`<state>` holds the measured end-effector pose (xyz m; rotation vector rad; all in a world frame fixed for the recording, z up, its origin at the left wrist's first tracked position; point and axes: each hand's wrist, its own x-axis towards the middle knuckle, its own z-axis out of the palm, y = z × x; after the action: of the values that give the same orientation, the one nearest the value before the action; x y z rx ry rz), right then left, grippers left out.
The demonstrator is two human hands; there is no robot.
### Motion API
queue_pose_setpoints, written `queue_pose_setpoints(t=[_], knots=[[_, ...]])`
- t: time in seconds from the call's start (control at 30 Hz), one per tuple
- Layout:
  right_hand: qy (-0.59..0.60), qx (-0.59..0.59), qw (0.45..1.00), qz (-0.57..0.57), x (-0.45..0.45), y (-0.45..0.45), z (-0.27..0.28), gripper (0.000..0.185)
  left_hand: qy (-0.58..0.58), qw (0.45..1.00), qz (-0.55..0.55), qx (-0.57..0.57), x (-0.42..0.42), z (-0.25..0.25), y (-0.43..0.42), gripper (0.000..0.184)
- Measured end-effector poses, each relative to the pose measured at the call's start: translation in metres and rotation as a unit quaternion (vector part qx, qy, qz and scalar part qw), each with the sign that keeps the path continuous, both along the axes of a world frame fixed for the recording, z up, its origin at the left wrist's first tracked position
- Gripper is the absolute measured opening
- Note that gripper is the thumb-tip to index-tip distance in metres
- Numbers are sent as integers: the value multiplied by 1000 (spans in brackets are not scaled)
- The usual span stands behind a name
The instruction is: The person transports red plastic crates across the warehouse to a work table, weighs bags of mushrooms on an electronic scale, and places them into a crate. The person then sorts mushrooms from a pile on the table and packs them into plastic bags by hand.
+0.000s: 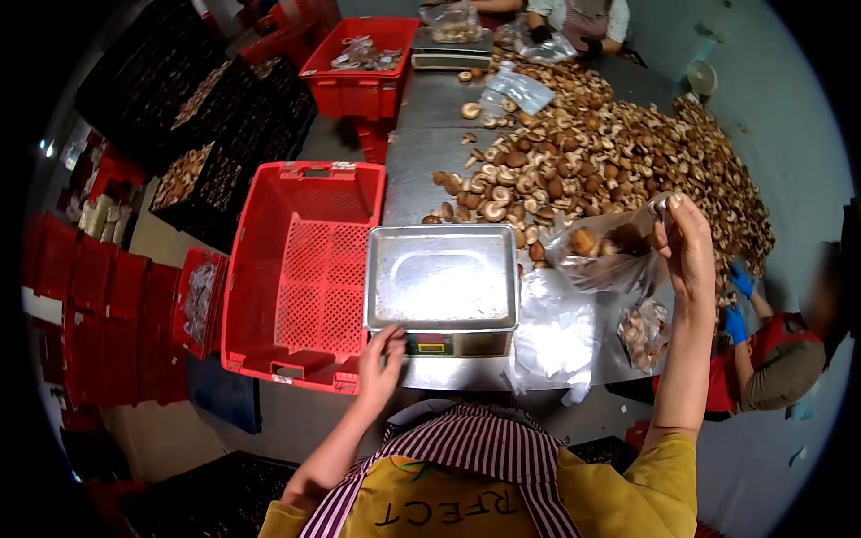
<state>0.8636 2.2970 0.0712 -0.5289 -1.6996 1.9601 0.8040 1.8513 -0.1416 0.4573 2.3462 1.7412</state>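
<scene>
Pinching clear bag (621, 273) of mushrooms (585, 241) by edge in right grip (673, 213), over desk (421, 179) at near side of mushroom heap (646, 152). Holding left grip (384, 357) unclenched at near-left corner of metal tray (439, 278).

We've got one head-worn cam, super wide, looking forward and down: our striped apron (475, 446) close up at 6 o'clock, the steel table (420, 170) running away toward 12.

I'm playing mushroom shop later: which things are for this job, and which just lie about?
Seem for the job:
clear bag in the right hand
metal tray by the left hand
mushroom pile
flat plastic bags

Seem just nearby:
stacked red crates
round white thing
</scene>
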Motion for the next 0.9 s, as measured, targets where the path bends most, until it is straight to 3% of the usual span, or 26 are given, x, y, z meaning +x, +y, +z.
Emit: queue_pose_setpoints(t=[0.2, 0.3, 0.4, 0.47, 0.57, 0.63, 0.9], knots=[[45, -97, 989, 99, -46, -66, -20, 18, 38, 996, -41, 70, -57, 36, 60, 52], [36, -175, 980, 91, -63, -86, -74, 19, 156, 986, -57, 2, -77, 26, 68, 52], [-22, -207, 977, 51, -72, -103, -139, 17, 160, 980, -77, -91, -88, -11, 65, 46], [-25, -246, 968, 32, -69, -104, -168, 16, 182, 975, -86, -92, -88, -18, 60, 44], [-47, -226, 972, 43, -58, -105, -176, 17, 196, 974, -90, -71, -88, -14, 53, 41], [-117, -148, 982, 12, -52, -104, -176, 17, 194, 977, -75, -49, -92, -11, 47, 39], [-71, 18, 996, -53, -32, -110, -153, 20, 201, 979, -13, -31, -115, -2, 9, 29]])
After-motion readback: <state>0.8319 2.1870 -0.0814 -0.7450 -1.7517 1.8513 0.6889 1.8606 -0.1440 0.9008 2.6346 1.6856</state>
